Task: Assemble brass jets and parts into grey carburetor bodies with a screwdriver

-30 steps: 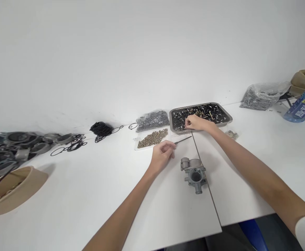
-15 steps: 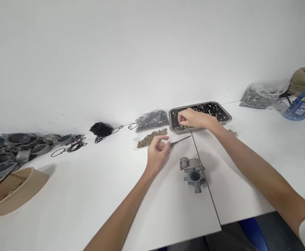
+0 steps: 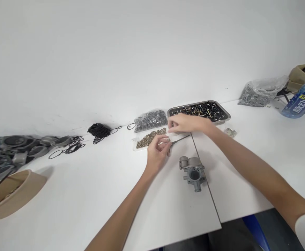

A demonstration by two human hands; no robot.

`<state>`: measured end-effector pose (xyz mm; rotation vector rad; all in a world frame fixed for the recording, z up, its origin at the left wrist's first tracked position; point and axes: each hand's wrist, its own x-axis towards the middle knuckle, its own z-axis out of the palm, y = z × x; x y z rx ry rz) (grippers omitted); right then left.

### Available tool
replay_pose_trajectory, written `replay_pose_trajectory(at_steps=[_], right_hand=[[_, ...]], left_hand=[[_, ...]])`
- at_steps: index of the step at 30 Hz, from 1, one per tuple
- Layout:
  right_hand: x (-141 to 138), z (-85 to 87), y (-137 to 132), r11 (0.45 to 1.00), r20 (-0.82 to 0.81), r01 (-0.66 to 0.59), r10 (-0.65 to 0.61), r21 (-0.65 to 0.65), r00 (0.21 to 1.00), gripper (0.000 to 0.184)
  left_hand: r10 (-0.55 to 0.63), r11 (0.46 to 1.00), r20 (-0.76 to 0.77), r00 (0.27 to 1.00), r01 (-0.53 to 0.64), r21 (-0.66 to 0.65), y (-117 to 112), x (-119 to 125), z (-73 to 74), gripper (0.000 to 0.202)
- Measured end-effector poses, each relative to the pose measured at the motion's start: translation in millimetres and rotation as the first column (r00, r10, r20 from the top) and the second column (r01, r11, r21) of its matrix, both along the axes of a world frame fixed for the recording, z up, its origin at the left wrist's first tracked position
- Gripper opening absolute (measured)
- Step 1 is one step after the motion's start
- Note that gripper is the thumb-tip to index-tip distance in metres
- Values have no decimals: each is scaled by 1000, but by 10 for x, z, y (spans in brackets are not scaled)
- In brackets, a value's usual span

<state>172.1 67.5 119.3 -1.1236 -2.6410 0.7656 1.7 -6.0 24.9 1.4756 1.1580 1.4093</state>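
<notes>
The right hand (image 3: 184, 122) is being drawn leftward and nearer from over the metal tray (image 3: 224, 120), where its fingers were being dipped among the black rings (image 3: 216, 111) and brass pieces a second ago. Its fingertips are now being brought close to the left hand (image 3: 157, 150), just beyond it and apart from it, so the work seems to be being shifted from picking in the tray to the space between the hands. The right fingers are being kept curled together, but whether a small part is being pinched cannot be told. The left hand is being held with thumb and index finger bent toward each other; a thin dark rod (image 3: 181, 139) is pointing rightward from beside its fingertips, and whether it is being gripped or is merely lying there cannot be told. The carburettor body (image 3: 194, 172) is lying on the near side of both hands, by the seam (image 3: 213, 200) of the white tabletop (image 3: 152, 216); it is being touched by neither hand, so nothing is being fitted to it at this moment.
</notes>
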Motion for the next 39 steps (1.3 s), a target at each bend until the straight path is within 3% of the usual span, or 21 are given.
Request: replay_pose_trajectory(at_steps=[2,5,8,12,17,25,31,35,39], right_hand=[[242,25,159,978,55,192,-196,79,979,20],[646,-33,415,879,212,430,-468,205,858,25],[950,-163,617,825,372,524,-564,212,738,36],[1087,-261,700,836,416,520,-541,175,731,40],[1071,-228,654,841,447,539,-505,59,739,24],[1141,-287,705,844,370,530,-519,80,771,13],[1193,-214,646,832,331,552,-539,62,775,12],[1141,-136,623,854,219,515,-518,78,827,10],[958,-76,582,916,85,399,-401,42,912,6]], left_hand=[[-1,1000,-2,1000,1,-25,-5,10,0,28],[8,999,3,1000,-7,-41,-11,26,8,26],[11,999,-1,1000,-11,-48,-16,42,24,25],[17,998,-16,1000,-18,-52,-24,50,42,24],[-1,998,-19,1000,0,-63,-12,35,-1,24],[19,996,-2,1000,-19,-83,-24,43,29,26],[19,996,-7,1000,-19,-84,-14,33,22,26],[17,997,-13,1000,-18,-80,-11,30,16,24],[39,998,-16,999,-39,-53,-21,37,41,22]])
